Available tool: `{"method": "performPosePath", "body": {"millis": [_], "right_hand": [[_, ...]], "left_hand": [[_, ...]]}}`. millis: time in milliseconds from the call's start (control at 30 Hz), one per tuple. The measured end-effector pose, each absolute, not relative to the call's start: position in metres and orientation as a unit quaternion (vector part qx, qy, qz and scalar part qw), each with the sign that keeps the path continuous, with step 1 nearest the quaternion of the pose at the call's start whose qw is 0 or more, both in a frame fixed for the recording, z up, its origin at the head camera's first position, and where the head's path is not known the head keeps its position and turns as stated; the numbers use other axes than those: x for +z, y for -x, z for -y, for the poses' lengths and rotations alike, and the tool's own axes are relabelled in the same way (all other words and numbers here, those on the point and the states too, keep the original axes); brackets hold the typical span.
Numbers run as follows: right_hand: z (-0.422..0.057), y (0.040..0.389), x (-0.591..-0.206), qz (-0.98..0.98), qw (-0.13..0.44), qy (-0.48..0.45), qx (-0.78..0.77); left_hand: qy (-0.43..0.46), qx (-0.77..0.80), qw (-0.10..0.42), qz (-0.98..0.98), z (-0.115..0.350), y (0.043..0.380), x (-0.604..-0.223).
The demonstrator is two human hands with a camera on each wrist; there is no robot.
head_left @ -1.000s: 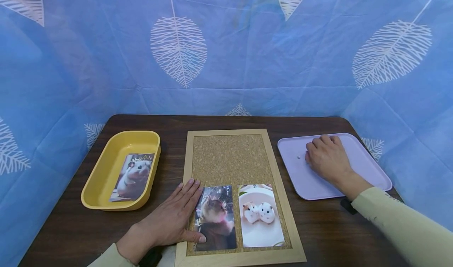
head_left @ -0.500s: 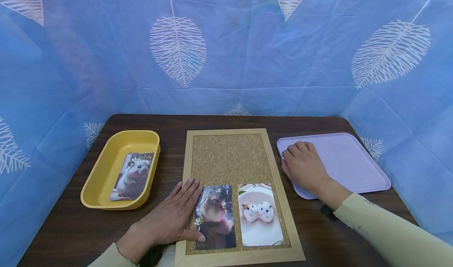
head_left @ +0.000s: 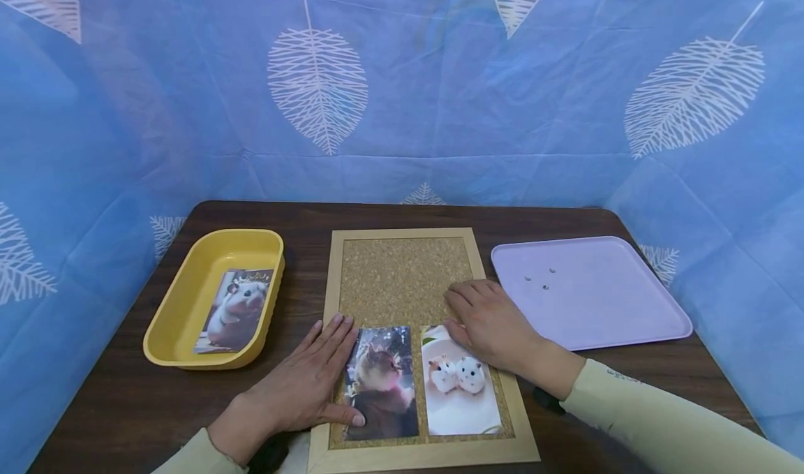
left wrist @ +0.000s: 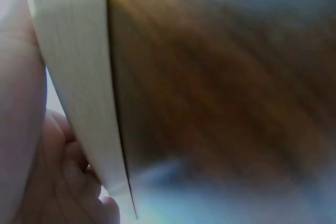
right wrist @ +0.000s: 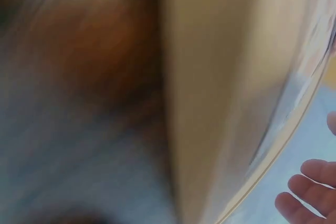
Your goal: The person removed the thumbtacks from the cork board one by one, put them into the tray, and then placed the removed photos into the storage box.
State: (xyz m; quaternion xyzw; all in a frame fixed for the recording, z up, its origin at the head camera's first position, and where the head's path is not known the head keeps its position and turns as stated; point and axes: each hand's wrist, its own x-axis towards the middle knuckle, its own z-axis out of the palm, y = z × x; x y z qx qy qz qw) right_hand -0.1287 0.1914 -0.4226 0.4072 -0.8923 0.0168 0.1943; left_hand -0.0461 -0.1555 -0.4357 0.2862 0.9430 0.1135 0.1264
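A wood-framed cork board (head_left: 402,278) lies on the table. On its lower half are a photo of a dark furry animal (head_left: 381,390) and a photo of two hamsters (head_left: 461,404). My left hand (head_left: 301,383) rests spread over the board's left frame, thumb on the dark photo's edge. My right hand (head_left: 493,324) is over the top right corner of the hamster photo, fingers bent. Whatever may be between its thumb and index finger is hidden. In the right wrist view, some fingertips (right wrist: 310,187) show beyond the board's edge, holding nothing visible.
A lilac tray (head_left: 615,292) at the right bears three tiny shiny pieces (head_left: 546,287). To the left stands a yellow bin (head_left: 182,313) with a crowned hamster photo (head_left: 234,313) in it. A leaf-patterned blue cloth (head_left: 440,111) hangs behind the dark wooden table (head_left: 125,397).
My right hand has moved left from the lilac tray to the hamster photo's top, uncovering the tiny pieces on the tray. The left hand has stayed in place.
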Motion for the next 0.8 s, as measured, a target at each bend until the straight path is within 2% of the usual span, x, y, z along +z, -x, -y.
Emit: {"method": "performPosePath", "body": {"millis": [300,400,600,800], "right_hand": [[-0.165,0.100,-0.418,0.893,0.068,-0.445,0.018],[-0.160,0.094,-0.416,0.894,0.036,-0.446,0.006],[-0.149,0.090,-0.416,0.882,0.030,-0.470,-0.026],[-0.145,0.087,-0.418,0.875,0.016,-0.483,-0.031]], "left_hand": [[-0.272,0.133,0.145,-0.942,0.153,0.058,-0.422],[-0.265,0.160,0.137,-0.941,0.153,0.062,-0.415],[-0.222,0.213,0.088,-0.947,0.149,0.073,-0.408],[-0.117,0.328,0.069,-0.935,0.144,0.084,-0.401]]}}
